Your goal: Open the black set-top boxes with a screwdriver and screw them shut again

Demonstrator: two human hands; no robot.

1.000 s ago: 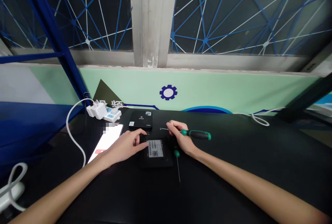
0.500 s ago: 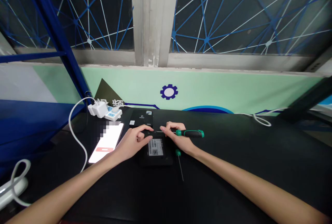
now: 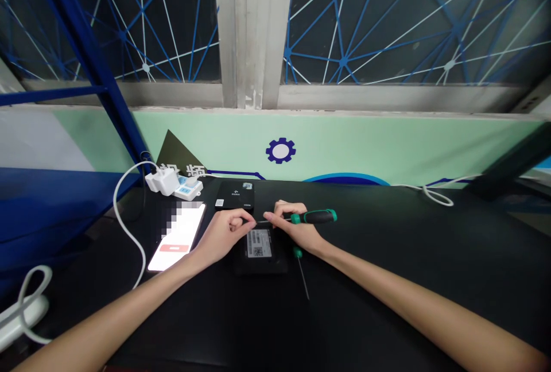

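Note:
My right hand is closed on the shaft of a green-and-black screwdriver, whose handle points right and whose tip points left. Thumb and forefinger of my left hand are pinched together at that tip; whatever is between them is too small to make out. Below both hands lies a flat black device with a white printed label. A second, thinner screwdriver with a green handle rests on the table to the right of the device, its shaft pointing towards me.
Behind my left hand is a black box with small stickers. A phone with a lit screen lies left, near a white power strip with a plugged-in adapter. White cables curve along the left side and the back right.
My left thumb and forefinger, apart before, have closed into a pinch at the screwdriver's tip. The screwdriver has shifted slightly left, its handle end tilting up a little.

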